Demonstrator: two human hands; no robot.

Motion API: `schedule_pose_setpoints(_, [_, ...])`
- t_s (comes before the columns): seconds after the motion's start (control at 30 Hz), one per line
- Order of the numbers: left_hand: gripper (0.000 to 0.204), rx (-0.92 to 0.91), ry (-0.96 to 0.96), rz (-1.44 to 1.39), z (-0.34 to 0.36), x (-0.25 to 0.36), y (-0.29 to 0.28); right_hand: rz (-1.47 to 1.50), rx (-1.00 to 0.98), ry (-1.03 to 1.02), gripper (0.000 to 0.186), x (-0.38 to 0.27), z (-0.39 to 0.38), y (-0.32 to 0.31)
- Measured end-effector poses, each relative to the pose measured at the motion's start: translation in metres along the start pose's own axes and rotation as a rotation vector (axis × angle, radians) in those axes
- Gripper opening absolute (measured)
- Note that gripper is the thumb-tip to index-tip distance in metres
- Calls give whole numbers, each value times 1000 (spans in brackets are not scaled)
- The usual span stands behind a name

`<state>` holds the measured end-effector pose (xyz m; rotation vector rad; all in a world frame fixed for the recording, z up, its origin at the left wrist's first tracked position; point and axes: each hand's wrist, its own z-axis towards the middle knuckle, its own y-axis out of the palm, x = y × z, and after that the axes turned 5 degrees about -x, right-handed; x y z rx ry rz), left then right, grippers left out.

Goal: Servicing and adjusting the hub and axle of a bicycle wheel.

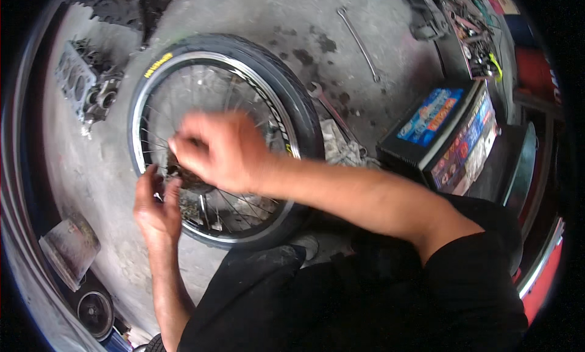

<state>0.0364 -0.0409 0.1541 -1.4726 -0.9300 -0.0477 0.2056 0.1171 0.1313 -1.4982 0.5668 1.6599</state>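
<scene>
A bicycle wheel [308,123] with a black tyre and silver rim lies on the floor in front of me. Over its hub, my right hand [226,152] is smeared by motion. Its fingers look curled, but what they hold, if anything, does not show. A dark, brownish hub part, perhaps a sprocket [194,180], shows partly beneath that hand. My left hand [159,209] reaches over the wheel's near-left rim, thumb and fingers bent around something small beside the hub. A bit of shine shows between them; the thing itself I cannot make out.
A combination wrench [359,44] lies beyond the wheel; another wrench [334,114] and a whitish rag [340,144] are at its right. A printed box [429,133] stands right. Metal engine parts [88,87] lie at far left, a bucket [70,251] at near left.
</scene>
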Motion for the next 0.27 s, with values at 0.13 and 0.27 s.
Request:
schedule_pose_setpoints(0.13, [23, -95, 40, 154, 7, 5, 9, -312, 282, 117, 36, 31, 70, -139])
schedule_pose_setpoints(0.27, [22, -244, 109, 18, 18, -34, 18, -921, 189, 435, 40, 160, 38, -213])
